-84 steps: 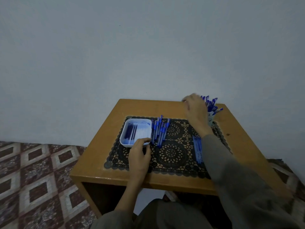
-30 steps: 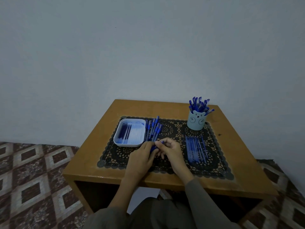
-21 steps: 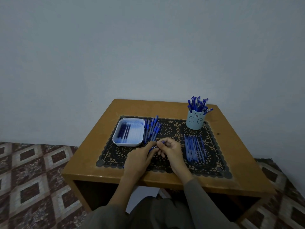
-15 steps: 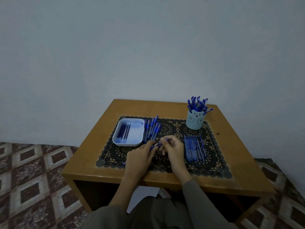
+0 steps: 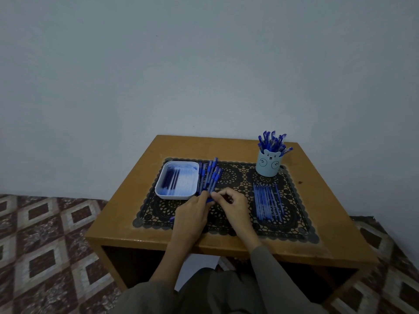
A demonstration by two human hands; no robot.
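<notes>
My left hand and my right hand meet over the black lace mat and hold one blue pen between them. The left grips its barrel; the right pinches its end with curled fingers. Just behind them lies a pile of blue pens. Left of that pile sits a white tray with several dark refills inside. A row of thin pen refills lies on the mat to the right. At the back right stands a pale blue bear cup full of blue pens.
The small wooden table stands against a plain wall. A patterned tiled floor surrounds it on both sides. My knees in grey trousers are under the front edge, beside a white sheet on the floor.
My right hand came back from the bear cup to the mat and joined my left on a pen. In the last second both hands have only shifted slightly on the pen.
</notes>
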